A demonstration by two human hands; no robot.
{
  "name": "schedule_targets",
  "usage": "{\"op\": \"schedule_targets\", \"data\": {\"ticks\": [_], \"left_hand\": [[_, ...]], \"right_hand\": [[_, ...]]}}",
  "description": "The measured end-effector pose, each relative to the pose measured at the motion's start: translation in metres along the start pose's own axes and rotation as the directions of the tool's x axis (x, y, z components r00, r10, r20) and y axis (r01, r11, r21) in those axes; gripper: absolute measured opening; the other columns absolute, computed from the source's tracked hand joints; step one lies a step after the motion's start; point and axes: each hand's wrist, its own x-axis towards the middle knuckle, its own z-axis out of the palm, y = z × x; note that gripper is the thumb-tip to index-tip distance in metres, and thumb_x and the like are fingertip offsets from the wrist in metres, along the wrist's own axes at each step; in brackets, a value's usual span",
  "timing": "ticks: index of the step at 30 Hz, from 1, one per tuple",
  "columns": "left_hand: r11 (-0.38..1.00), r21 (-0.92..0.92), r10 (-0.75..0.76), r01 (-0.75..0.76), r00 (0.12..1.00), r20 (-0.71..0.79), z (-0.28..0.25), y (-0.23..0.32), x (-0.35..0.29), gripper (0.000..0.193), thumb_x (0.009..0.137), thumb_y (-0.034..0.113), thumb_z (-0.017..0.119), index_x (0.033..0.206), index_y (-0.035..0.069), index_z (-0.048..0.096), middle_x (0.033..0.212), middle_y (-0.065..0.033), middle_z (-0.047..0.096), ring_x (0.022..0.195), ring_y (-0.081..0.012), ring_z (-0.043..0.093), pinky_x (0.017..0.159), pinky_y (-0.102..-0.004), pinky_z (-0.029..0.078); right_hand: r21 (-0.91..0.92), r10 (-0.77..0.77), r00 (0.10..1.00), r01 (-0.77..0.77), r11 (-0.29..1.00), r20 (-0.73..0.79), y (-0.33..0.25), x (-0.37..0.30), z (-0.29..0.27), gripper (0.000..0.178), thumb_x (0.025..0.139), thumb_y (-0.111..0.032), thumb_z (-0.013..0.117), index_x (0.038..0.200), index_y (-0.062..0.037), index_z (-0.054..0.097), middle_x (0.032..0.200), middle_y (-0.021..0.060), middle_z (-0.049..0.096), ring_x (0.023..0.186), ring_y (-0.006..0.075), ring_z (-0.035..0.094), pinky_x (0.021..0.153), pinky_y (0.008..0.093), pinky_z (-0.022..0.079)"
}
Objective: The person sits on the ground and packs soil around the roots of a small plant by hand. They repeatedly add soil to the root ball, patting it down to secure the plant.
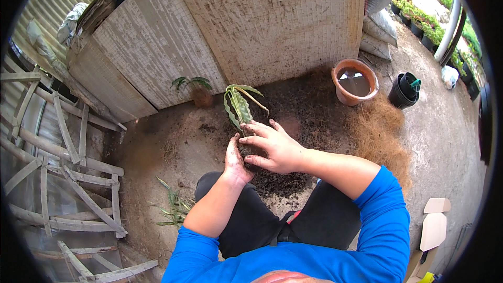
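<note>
Our left hand (237, 163), half-curled, supports a wavy-leaved green plant (240, 108); right hand (277, 149) spreads loosely over its base. We'd call this unfinished, brown-balled green plant (201, 97) done.

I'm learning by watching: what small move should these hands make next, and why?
Perhaps a gentle press of the right hand's fingers toward the left hand, to firm the base of the plant: both hands are gathered around that base, their fingers are dirty, and loose soil lies just below.
</note>
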Motion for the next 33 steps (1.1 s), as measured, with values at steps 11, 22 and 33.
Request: {"op": "schedule_targets", "data": {"ticks": [11,22,33], "left_hand": [[0.996,0.078,0.033,-0.033,0.999,0.002,-0.0018,-0.0007,0.0004,0.048,0.087,0.041,0.022,0.124,0.015,0.04,0.126,-0.012,0.042,0.114,-0.0283,0.042,0.094,-0.0444,0.036],[0.997,0.065,0.041,-0.043,0.998,0.041,-0.0029,0.0,0.0015,0.048,0.088,0.042,0.022,0.124,0.017,0.04,0.125,-0.011,0.043,0.115,-0.0278,0.042,0.094,-0.0441,0.036],[0.999,0.029,0.041,-0.041,0.999,0.016,0.0022,0.0003,-0.0027,0.048,0.088,0.042,0.023,0.124,0.016,0.04,0.127,-0.0119,0.042,0.115,-0.0283,0.041,0.095,-0.0448,0.034]], "right_hand": [[-0.159,-0.106,0.994,0.106,0.982,0.01,-0.0009,0.0023,-0.0014,0.045,0.079,-0.04,0.054,0.114,-0.0115,0.049,0.131,0.0121,0.035,0.125,0.0307,0.028,0.096,0.06,0.02],[-0.222,-0.1,0.991,0.117,0.968,0.088,-0.0017,0.0027,-0.0037,0.049,0.078,-0.039,0.055,0.119,-0.0145,0.046,0.134,0.0111,0.03,0.127,0.0307,0.025,0.097,0.0606,0.017],[-0.195,-0.086,0.995,0.096,0.976,0.06,0.0001,0.0031,-0.0035,0.052,0.079,-0.039,0.054,0.123,-0.0146,0.042,0.137,0.0111,0.027,0.127,0.0306,0.024,0.097,0.0601,0.018]]}}
